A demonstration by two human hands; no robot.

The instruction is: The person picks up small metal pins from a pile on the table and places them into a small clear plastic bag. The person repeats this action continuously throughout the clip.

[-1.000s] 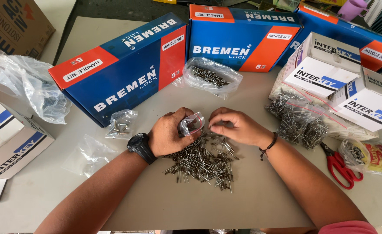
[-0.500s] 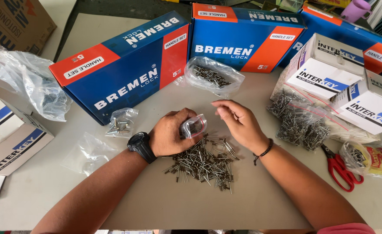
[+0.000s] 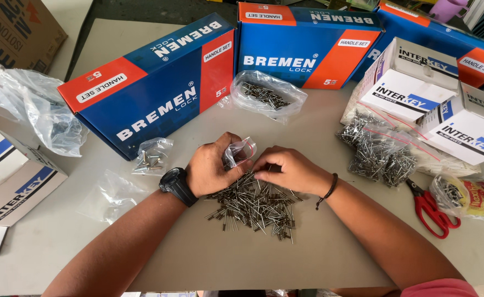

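Note:
A loose heap of small metal rivets (image 3: 255,206) lies on the grey table in front of me. My left hand (image 3: 209,170), with a black watch on the wrist, holds a small clear plastic bag (image 3: 237,152) upright above the heap's far edge. My right hand (image 3: 287,170) rests on top of the heap just right of the bag, fingers curled down and pinching at rivets. A dark band circles the right wrist.
Two blue-and-orange boxes (image 3: 159,88) (image 3: 308,47) stand behind. An open bag of rivets (image 3: 266,96) sits between them. Small filled bag (image 3: 153,157) at left; a pile of filled bags (image 3: 379,148), white boxes (image 3: 412,82) and red scissors (image 3: 431,209) at right.
My right hand was lifted beside the bag half a second ago; it has come down onto the rivet heap. The left hand keeps the bag in place.

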